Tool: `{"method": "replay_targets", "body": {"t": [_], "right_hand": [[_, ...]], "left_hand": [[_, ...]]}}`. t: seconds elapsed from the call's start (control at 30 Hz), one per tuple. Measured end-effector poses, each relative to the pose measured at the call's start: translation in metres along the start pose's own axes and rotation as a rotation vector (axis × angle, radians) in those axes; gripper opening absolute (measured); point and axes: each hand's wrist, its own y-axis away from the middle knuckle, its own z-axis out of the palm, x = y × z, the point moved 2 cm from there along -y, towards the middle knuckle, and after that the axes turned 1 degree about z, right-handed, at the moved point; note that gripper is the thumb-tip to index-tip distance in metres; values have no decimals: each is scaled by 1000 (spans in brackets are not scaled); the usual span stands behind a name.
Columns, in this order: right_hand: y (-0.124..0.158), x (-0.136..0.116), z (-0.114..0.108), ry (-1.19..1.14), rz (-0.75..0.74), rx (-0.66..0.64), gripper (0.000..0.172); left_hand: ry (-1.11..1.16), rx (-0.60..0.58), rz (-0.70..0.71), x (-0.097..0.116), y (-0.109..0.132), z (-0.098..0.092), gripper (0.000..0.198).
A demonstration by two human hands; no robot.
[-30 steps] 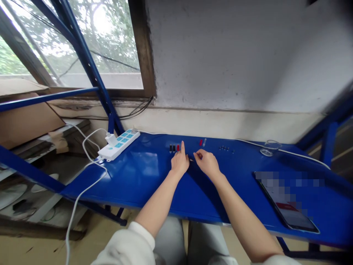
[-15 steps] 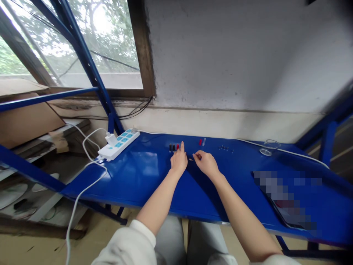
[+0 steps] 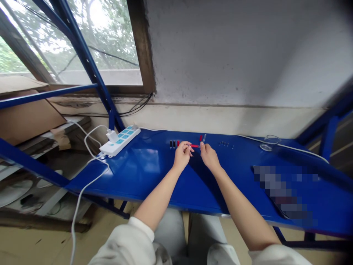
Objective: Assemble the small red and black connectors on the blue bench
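Note:
A slim red pen (image 3: 194,146), or a part of one, lies level between my two hands above the blue table. My left hand (image 3: 182,154) is closed in a pinch on its left end. The thumb and fingers of my right hand (image 3: 210,156) close around its right end, which they partly hide. Just left of my left hand are black short cylinders (image 3: 172,144) and a red one (image 3: 178,142), partly covered by the fingers. Beyond my right hand lie a small red piece (image 3: 200,138) and a clear tube (image 3: 204,137).
Several tiny clear pieces (image 3: 224,143) lie to the right on the blue table (image 3: 149,184). Farther right are a clear glass container (image 3: 266,147) and a dark, pixelated flat object (image 3: 275,195). A white power strip (image 3: 120,141) with cables sits at the left.
The red pen now shows between my hands. My left index finger, stretched out before, has curled in, and my right hand has shifted slightly right and farther from me.

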Motion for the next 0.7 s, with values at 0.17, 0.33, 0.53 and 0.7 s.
{"method": "replay_targets", "body": {"t": [0.17,0.33,0.53,0.7], "right_hand": [[0,-1,6,-376,-166,-8,51],[2,-2,5,-428,-209,53,48],[5,-3,1,-368,-250,94,47],[0,6,-5,-437,-188,181,46]], "left_hand": [[183,-7,-73,10,6,-2,15],[254,-14,-128,13,7,-2,18],[261,-2,-142,14,7,-3,17],[307,87,-178,13,4,-10,17]]}}
